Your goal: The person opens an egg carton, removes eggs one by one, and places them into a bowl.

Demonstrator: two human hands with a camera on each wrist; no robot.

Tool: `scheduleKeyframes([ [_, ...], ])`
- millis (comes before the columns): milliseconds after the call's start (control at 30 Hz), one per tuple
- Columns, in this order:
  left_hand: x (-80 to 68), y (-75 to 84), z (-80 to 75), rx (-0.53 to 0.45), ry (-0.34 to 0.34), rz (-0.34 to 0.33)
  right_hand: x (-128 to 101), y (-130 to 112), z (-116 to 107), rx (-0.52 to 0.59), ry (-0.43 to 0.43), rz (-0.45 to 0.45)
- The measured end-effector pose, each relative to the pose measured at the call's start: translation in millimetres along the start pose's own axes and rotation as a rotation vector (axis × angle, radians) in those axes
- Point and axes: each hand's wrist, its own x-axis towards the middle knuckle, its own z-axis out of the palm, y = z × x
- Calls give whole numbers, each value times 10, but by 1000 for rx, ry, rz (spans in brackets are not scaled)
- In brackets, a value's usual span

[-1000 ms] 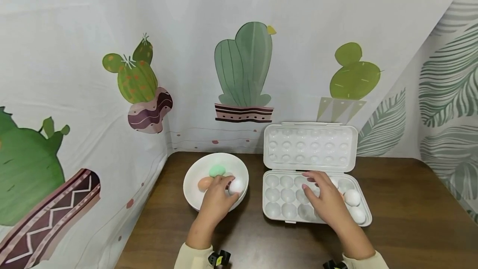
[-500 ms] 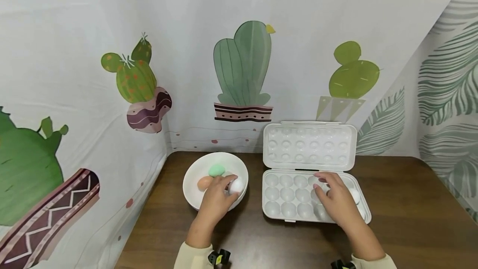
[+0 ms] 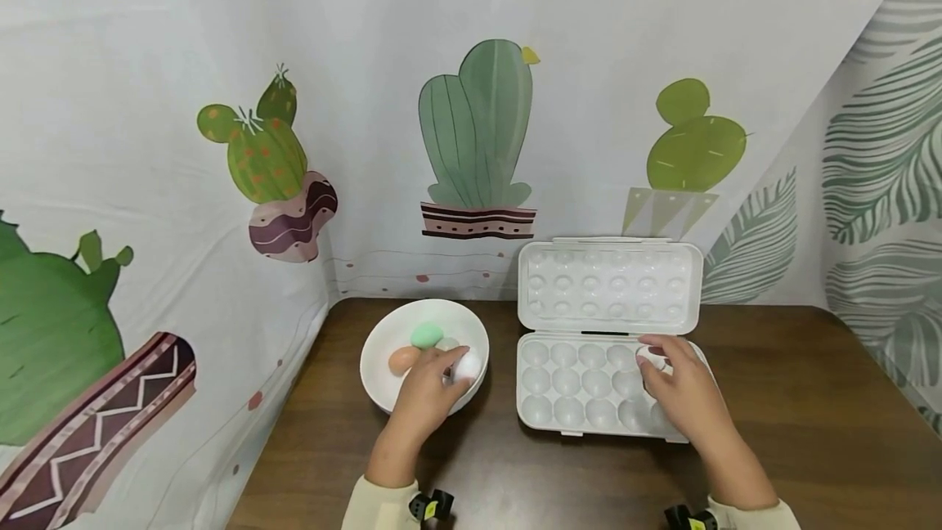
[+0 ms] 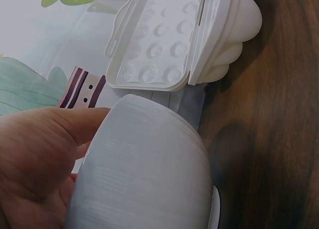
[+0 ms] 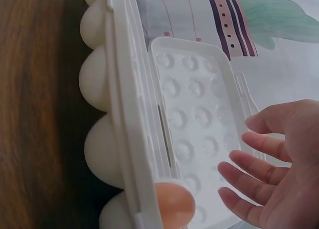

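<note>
My left hand (image 3: 427, 387) reaches into a white bowl (image 3: 379, 334), thumb and forefinger round a white egg (image 3: 468, 365) by its right wall. A mint-green egg (image 3: 427, 334), an orange-brown egg (image 3: 402, 361) and a partly covered pale egg (image 3: 446, 343) lie there too. The bowl's outer wall (image 4: 144, 159) fills much of the left wrist view and hides that egg. My right hand (image 3: 684, 379) hovers over the right end of a white egg carton (image 3: 567, 383). Its fingers (image 5: 249, 181) are spread and loosely bent, holding nothing. An orange egg (image 5: 175, 205) sits in the carton.
The carton's lid (image 3: 611, 286) stands raised at the back, against a cactus-print cloth (image 3: 353, 145). Many cups left of my right hand hold no egg. The brown wooden table (image 3: 500, 473) stretches in front of both containers.
My right hand has moved right along the carton, uncovering more cups and covering the eggs at the right end. My left hand stays at the bowl with the white egg.
</note>
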Motion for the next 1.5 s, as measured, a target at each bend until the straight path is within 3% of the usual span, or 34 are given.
scheduleKeyframes([
  [333, 13, -6, -2, -7, -7, 13, -3, 60, -76, -19, -37, 52],
  [767, 18, 9, -1, 35, -30, 14, 5, 79, -167, -54, -179, 129],
  [1233, 15, 6, 7, 44, -24, 5, 12, 161, -163, -125, -241, 103],
  [1500, 14, 1, 14, 51, -36, -21, 0, 182, -140, -193, -227, 91],
])
